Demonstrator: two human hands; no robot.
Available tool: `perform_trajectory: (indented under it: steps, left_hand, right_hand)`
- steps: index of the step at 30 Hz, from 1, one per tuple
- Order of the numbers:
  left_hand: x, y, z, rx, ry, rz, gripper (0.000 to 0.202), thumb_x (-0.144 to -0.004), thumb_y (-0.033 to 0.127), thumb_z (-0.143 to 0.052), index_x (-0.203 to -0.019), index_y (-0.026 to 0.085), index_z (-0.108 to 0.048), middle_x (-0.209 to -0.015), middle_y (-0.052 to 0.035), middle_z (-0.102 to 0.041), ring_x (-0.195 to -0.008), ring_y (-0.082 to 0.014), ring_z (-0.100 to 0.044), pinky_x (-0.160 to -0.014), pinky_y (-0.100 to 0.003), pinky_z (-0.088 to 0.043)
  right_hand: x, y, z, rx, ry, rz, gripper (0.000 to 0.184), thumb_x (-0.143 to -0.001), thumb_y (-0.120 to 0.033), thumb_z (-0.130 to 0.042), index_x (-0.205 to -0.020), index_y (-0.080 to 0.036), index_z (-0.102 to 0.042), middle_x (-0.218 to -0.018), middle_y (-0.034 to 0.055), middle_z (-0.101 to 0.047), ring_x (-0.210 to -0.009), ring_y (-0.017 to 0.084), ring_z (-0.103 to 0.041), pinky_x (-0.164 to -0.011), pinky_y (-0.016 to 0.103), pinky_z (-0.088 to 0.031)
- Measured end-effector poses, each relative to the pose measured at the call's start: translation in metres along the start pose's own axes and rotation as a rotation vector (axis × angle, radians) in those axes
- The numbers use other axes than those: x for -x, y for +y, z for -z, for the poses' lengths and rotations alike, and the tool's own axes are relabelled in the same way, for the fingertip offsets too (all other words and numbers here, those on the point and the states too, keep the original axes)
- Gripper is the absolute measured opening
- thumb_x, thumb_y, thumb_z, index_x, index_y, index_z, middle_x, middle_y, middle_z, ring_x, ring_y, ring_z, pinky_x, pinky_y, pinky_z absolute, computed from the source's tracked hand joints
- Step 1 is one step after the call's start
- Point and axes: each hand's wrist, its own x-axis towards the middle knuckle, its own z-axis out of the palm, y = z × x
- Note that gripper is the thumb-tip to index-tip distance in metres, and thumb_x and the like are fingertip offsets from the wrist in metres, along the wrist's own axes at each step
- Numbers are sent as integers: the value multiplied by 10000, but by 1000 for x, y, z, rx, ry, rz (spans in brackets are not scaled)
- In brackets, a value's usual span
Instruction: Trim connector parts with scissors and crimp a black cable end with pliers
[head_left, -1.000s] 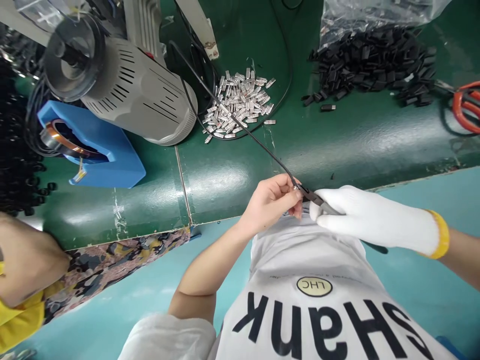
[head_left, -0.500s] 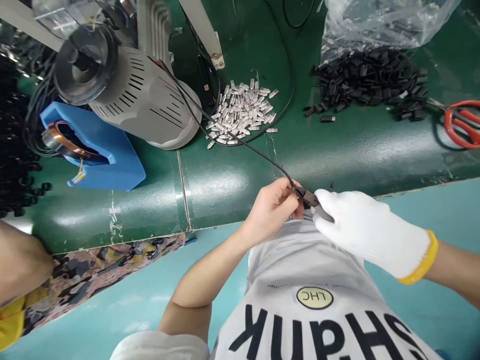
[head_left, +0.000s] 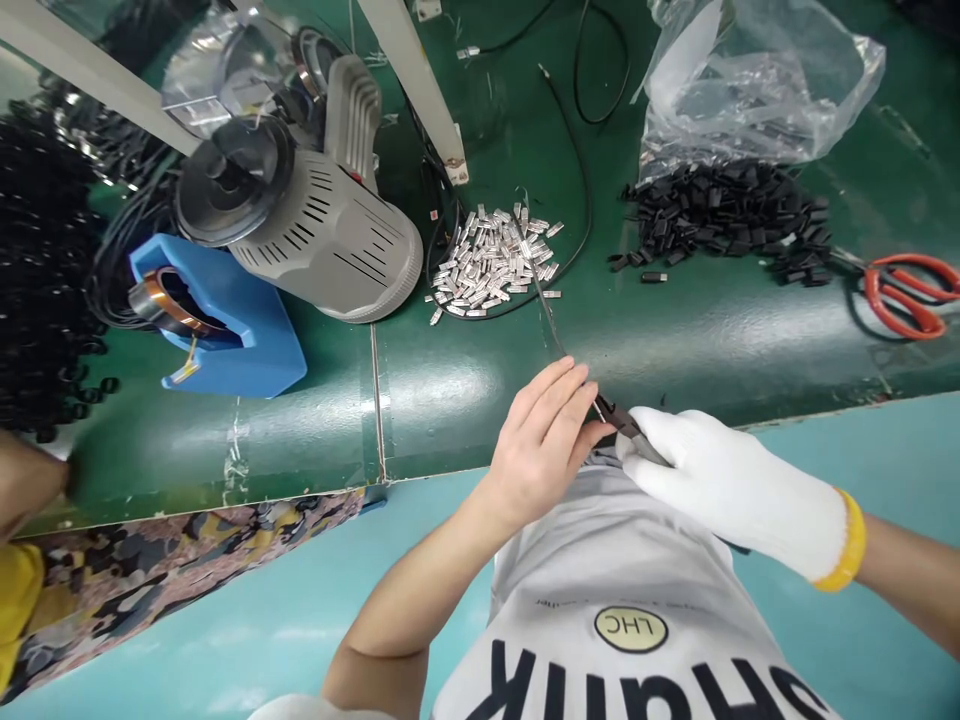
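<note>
My bare left hand (head_left: 541, 445) is closed around a thin dark cable (head_left: 551, 322) at the table's front edge, its fingers close together over it. The cable's free length runs up from the fingers toward a pile of silver metal USB connectors (head_left: 487, 265) and looks blurred. My right hand (head_left: 739, 490), in a white knitted glove with a yellow cuff, grips dark pliers (head_left: 637, 436). Their jaws point up and left and meet the left hand's thumb and fingertips. Whatever lies between the jaws is hidden.
Black plastic housings (head_left: 724, 222) lie heaped below a clear bag (head_left: 757, 95). Red-handled scissors (head_left: 906, 290) are at the right. On the left stand a grey machine (head_left: 337, 235) and a blue tape dispenser (head_left: 262, 345). Another person's arm (head_left: 26, 480) shows at the left edge.
The cable has swung from running left over the grey machine to pointing up toward the connectors. My left hand has rolled over, its back now showing. The pliers stay at its fingertips. The view has shifted slightly.
</note>
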Motion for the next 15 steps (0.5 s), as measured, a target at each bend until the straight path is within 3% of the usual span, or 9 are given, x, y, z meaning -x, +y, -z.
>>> perform_trajectory:
  steps: [6, 15]
  left_hand:
    - [-5, 4, 2, -15, 35, 18, 424, -919, 238, -760, -1308, 126, -635, -1261, -173, -762, -1285, -304, -700, -1038, -434, -642]
    - [-11, 6, 5, 79, 45, 103, 338, -905, 215, -777, -1213, 129, -665, -1206, -161, -784, -1211, -261, -743, -1040, -389, -649]
  right_hand:
    - [1, 4, -3, 7, 103, 144, 171, -952, -391, -468, -856, -250, -456, -724, -14, -565, -621, 145, -465, -562, 271, -230]
    - [-4, -2, 22, -123, -129, 70, 209, -944, -438, -439, -901, -254, -527, -813, 6, -623, -700, 168, -568, -676, 294, -369]
